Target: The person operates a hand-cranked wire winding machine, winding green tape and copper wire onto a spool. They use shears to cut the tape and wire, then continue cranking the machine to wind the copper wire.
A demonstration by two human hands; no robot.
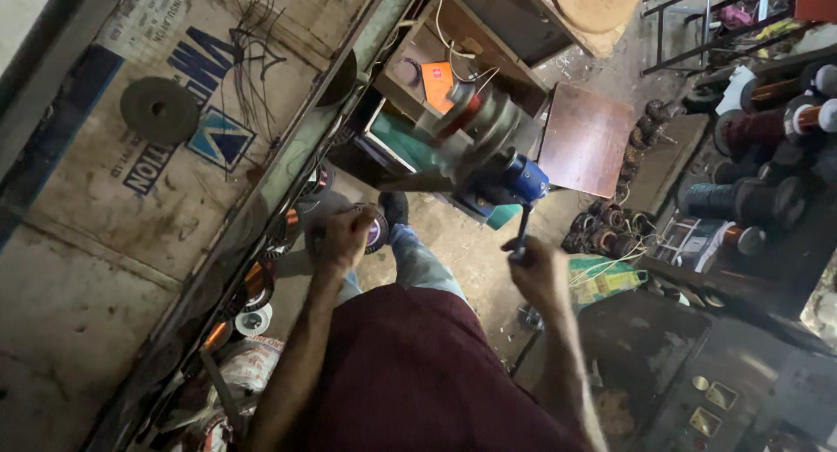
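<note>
My right hand (538,273) grips the dark crank handle (521,230) of a blue hand-cranked winding machine (514,180). The machine's stepped spool with copper wire (475,121) looks blurred by motion. My left hand (342,238) is closed around a small round spool (375,232) with a purple face, out to the left of the machine. Below the hands are my dark red shirt and one jeans leg with a black shoe (394,206).
A cardboard-covered bench (131,156) with a grey disc (159,109) runs along the left, copper coils (257,282) on its edge. Wire spools (767,129) crowd the right. A brown board (586,138), a wooden box (436,77) and wound coils (602,234) lie ahead.
</note>
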